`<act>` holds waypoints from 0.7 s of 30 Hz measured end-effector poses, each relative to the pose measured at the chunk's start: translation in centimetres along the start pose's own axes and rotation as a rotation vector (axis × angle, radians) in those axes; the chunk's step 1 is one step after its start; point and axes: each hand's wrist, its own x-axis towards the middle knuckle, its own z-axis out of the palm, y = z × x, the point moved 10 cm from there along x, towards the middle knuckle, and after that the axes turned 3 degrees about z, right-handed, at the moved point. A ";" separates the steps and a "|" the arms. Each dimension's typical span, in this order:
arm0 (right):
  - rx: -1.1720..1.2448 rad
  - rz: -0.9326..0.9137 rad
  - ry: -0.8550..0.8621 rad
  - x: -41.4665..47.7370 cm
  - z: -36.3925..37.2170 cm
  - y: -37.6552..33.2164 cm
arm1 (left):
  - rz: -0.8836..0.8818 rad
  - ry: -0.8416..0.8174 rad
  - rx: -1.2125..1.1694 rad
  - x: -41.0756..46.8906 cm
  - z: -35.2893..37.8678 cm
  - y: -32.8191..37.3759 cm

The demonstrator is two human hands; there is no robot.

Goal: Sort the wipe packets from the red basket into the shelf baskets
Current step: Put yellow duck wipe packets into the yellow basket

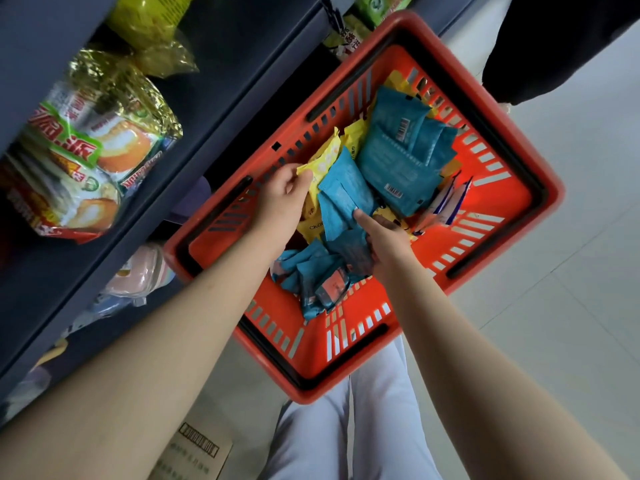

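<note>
Wipe packets point(394, 164), teal and yellow, piled inside red basket point(540, 202) beside shelf point(242, 81). Left hand point(284, 199) pinches yellow packet point(323, 157). Right hand point(388, 244) grips teal packet point(349, 249), index finger extended onto another.

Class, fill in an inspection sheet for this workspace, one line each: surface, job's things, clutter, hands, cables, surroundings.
Surface: pale tiled floor around the red basket.
Job's things: teal wipe packets and yellow wipe packets piled in the red basket; shelf baskets not seen.
Clutter: cardboard box on the floor by the person's legs.
Hands: left hand pinches a yellow packet; right hand grips teal packets, index finger extended.
Cables: nothing seen.
Surroundings: dark shelf with snack bags on the left.
</note>
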 end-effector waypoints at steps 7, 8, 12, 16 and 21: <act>0.018 0.058 -0.043 -1.7 0.9 -0.7 | -0.009 -0.017 -0.125 -1.6 0.0 -0.2; 0.023 0.062 -0.048 -1.9 1.0 -0.7 | -0.012 -0.012 -0.140 -1.7 -0.1 -0.3; 0.078 0.029 -0.041 -3.3 0.8 -0.8 | -0.059 0.057 -0.292 -2.7 -1.6 -0.6; 0.266 -0.010 -0.063 -6.0 -0.1 -0.5 | -0.081 0.140 -0.435 -4.7 -3.5 -0.6; 0.371 -0.211 -0.217 -12.9 0.3 -3.3 | -0.058 0.209 -0.520 -9.6 -6.2 2.1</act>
